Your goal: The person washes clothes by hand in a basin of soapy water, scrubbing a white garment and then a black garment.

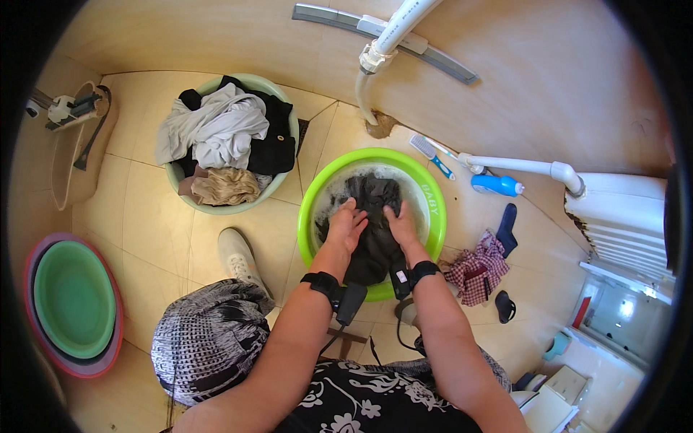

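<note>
A soaked black garment (374, 249) lies bunched in a bright green basin (312, 195) of sudsy water, and part of it hangs over the near rim. My left hand (346, 225) is on the garment's left side, its fingers curled against the cloth. On the opposite side my right hand (401, 225) grips the same garment, thumb toward the middle. Cloth hides some of the fingertips of both hands. Each wrist wears a black strap with a small dark box and cable.
A pale green tub (291, 155) heaped with grey, black and tan clothes stands at the far left. Stacked basins (76, 299) sit at the left. To the right are a brush (432, 156), a blue bottle (497, 185), a checked cloth (478, 270), a dark sock (507, 229) and a white radiator (621, 216).
</note>
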### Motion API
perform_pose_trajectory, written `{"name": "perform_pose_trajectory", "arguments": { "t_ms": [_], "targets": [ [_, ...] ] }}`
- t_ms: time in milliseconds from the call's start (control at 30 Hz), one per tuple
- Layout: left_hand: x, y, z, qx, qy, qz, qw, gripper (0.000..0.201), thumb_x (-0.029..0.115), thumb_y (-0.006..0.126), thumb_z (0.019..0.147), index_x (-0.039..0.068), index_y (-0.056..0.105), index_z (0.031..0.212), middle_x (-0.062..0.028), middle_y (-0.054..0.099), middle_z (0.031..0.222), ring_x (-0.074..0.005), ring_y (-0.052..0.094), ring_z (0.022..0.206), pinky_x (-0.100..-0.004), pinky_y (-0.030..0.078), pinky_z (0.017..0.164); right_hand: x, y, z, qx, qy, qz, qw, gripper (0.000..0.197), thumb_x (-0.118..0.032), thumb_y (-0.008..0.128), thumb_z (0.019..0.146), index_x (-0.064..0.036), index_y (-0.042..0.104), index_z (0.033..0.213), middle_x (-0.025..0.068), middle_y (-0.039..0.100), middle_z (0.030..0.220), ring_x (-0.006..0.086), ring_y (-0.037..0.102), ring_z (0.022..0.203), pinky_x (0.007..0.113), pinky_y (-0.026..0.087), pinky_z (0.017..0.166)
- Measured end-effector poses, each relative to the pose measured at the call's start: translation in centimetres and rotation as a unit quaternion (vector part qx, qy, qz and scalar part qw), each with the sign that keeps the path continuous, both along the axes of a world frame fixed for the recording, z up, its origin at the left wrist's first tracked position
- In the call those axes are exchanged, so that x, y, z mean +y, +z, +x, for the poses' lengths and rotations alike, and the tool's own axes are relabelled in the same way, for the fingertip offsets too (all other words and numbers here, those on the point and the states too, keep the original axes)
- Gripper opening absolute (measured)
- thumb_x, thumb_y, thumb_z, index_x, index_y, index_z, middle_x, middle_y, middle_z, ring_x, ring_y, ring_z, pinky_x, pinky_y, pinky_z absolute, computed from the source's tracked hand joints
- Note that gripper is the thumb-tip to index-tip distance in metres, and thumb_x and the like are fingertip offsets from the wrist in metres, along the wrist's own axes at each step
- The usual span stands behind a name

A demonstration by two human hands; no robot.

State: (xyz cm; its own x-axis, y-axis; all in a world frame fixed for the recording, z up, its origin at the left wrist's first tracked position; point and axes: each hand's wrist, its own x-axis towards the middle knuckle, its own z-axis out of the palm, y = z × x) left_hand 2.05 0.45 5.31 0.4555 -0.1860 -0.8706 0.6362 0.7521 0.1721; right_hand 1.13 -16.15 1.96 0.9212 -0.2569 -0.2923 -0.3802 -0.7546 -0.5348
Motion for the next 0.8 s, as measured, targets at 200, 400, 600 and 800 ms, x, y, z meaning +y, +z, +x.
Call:
{"name": "perform_pose_trajectory", "arguments": {
  "t_ms": [200, 400, 600, 800],
  "targets": [
    [-0.9, 0.3, 0.6, -0.036, 0.033, 0.018, 0.999, 0.058, 0.029, 0.048, 0.094, 0.003, 0.024, 0.139, -0.0204, 0.026, 0.141, -0.0329, 0.036, 0.125, -0.0429, 0.032, 0.105, -0.2, 2.8, 1.5, 0.0, -0.097, 0.114, 0.989, 0.044, -0.016, 0.065, 0.079, -0.0033, 0.054, 0.12, 0.017, 0.057, 0.117, 0.0311, 0.054, 0.105, 0.035, 0.042, 0.091],
    [0.4, 0.5, 1.1, -0.06, 0.111, -0.176, 0.976, 0.045, 0.042, 0.055, 0.088, 0.005, 0.052, 0.113, -0.0146, 0.055, 0.112, -0.0312, 0.055, 0.1, -0.0433, 0.048, 0.085, 5.2, 13.6, 1.3, 0.144, 0.067, 0.499, 0.852, 0.042, -0.005, 0.063, 0.079, -0.0038, 0.055, 0.12, 0.0022, 0.056, 0.114, 0.0123, 0.051, 0.104, 0.027, 0.038, 0.094],
    [-1.3, 1.6, 1.9, -0.062, -0.03, -0.029, 0.997, 0.041, 0.045, 0.056, 0.088, 0.005, 0.056, 0.098, -0.0067, 0.058, 0.076, -0.0202, 0.057, 0.067, -0.0336, 0.048, 0.06, 7.2, 15.3, -0.5, -0.001, 0.105, 0.238, 0.966, 0.024, -0.012, 0.065, 0.082, -0.003, 0.059, 0.103, 0.0071, 0.063, 0.09, 0.0127, 0.057, 0.084, 0.026, 0.046, 0.076],
    [-3.8, 5.2, 0.8, -0.017, 0.0, -0.002, 1.0, 0.037, 0.042, 0.051, 0.09, 0.006, 0.058, 0.085, -0.0065, 0.058, 0.08, -0.0182, 0.055, 0.068, -0.0338, 0.046, 0.059, 4.3, 10.9, 2.6, -0.067, 0.032, 0.032, 0.997, 0.021, -0.023, 0.062, 0.084, -0.0052, 0.056, 0.093, 0.0202, 0.062, 0.082, 0.0378, 0.06, 0.077, 0.04, 0.048, 0.069]
  ]
}}
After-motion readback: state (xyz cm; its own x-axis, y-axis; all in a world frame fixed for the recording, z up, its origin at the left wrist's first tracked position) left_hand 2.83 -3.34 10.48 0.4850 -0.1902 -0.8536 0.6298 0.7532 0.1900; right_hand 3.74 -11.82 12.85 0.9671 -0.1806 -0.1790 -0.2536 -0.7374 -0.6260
